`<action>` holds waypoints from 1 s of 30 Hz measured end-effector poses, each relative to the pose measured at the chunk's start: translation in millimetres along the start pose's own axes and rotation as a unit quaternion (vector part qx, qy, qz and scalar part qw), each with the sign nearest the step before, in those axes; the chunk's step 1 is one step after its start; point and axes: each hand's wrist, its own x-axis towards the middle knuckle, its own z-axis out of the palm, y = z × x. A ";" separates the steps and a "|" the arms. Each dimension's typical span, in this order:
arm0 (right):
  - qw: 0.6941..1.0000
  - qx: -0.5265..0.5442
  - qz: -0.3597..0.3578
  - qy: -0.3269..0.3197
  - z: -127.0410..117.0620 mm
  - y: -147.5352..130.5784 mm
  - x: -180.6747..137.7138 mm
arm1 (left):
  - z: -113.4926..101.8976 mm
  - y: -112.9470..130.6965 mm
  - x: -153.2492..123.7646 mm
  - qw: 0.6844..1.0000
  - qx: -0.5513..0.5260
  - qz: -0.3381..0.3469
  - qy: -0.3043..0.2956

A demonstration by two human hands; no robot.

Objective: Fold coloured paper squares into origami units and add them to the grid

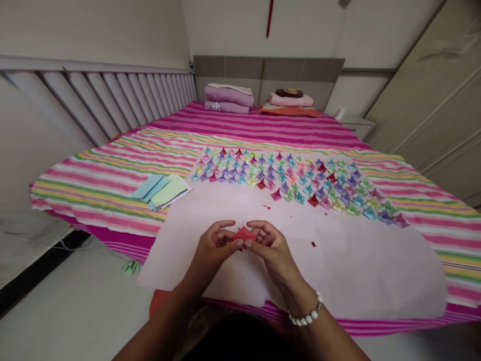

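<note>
A small red folded paper piece (pixel 244 234) sits between both my hands, above a large pale pink paper sheet (pixel 338 260) spread on the bed. My left hand (pixel 215 244) pinches its left side with curled fingers. My right hand (pixel 268 243), with a white bead bracelet on the wrist, pinches its right side. Beyond them, many small folded paper shapes (pixel 293 178) in several colours lie in rows on the sheet.
A stack of light blue and green paper sheets (pixel 162 190) lies at the left on the striped bedspread (pixel 112 170). Tiny red scraps (pixel 313 244) dot the pink sheet. Folded blankets and pillows (pixel 229 98) rest by the headboard. A railing (pixel 112 95) lines the left side.
</note>
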 end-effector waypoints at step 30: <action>0.992 0.042 0.024 -0.115 -4.3 -4.3 -4.9 | 0.5 -13.6 -5.0 0.904 -0.311 -0.244 -0.161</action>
